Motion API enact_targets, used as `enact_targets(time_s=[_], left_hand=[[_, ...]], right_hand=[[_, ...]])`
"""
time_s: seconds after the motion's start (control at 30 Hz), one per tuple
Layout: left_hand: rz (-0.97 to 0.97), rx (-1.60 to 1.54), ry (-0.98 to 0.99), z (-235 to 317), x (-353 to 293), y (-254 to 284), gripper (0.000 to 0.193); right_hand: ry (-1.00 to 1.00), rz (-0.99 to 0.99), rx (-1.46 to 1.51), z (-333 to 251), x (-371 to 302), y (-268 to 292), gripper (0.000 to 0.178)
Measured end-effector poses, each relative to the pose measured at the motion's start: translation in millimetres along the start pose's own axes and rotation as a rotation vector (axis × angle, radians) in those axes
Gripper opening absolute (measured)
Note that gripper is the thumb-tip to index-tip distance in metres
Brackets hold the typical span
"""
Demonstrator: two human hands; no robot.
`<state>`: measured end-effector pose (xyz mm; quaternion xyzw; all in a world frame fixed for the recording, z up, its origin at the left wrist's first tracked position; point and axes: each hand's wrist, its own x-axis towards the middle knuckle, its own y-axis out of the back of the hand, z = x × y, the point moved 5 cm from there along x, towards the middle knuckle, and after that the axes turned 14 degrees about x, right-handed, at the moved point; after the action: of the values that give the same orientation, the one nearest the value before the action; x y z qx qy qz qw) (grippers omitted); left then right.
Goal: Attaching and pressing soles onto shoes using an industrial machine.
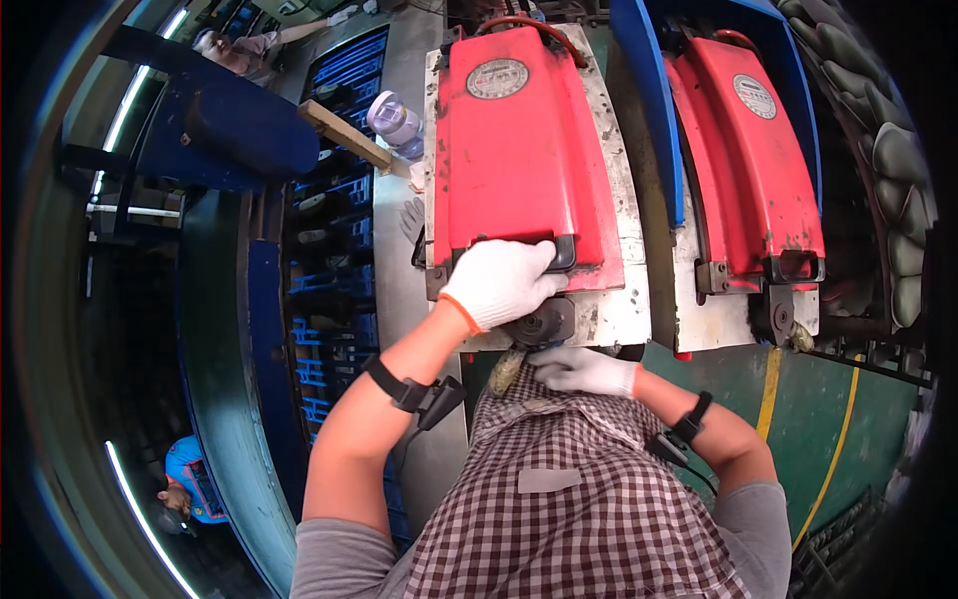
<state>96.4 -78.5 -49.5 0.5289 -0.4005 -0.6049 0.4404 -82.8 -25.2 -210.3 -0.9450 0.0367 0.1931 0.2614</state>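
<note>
A red machine cover with a round label lies closed on a pale, stained base plate in front of me. My left hand, in a white knit glove with an orange cuff, is closed around the black handle at the cover's near edge. Just below the handle is a dark metal latch, with a worn, wrapped lever grip angled down toward me. My right hand, also gloved in white, hovers close to my checked apron, beside the lever grip, its fingers loosely stretched out and apparently holding nothing.
A second red-covered machine stands to the right inside a blue guard. Shoe-shaped forms line the far right. Leftward runs a conveyor with blue racks; a clear plastic jug stands beside it. Two other people are at left.
</note>
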Motion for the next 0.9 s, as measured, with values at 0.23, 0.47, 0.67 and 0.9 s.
enact_targets(time_s=[0.23,0.47,0.67,0.9], left_hand=[[0.153,0.025,-0.014,-0.6,-3.6,-44.3,0.041],[0.223,-0.001,-0.002,-4.6,-6.8,-52.5,0.030],[0.602,-0.162,-0.029,-6.0,-21.0,-53.5,0.020],[1.149,-0.549,0.826,-152.8,-139.1,-127.4,0.034]], right_hand=[[-0.134,-0.260,1.038,24.4,63.6,-57.1,0.048],[-0.303,0.245,0.715,6.6,-18.2,0.4,0.023],[0.449,0.981,-0.604,-40.8,-65.8,31.3,0.035],[0.604,0.937,-0.804,-16.3,-23.7,18.3,0.025]])
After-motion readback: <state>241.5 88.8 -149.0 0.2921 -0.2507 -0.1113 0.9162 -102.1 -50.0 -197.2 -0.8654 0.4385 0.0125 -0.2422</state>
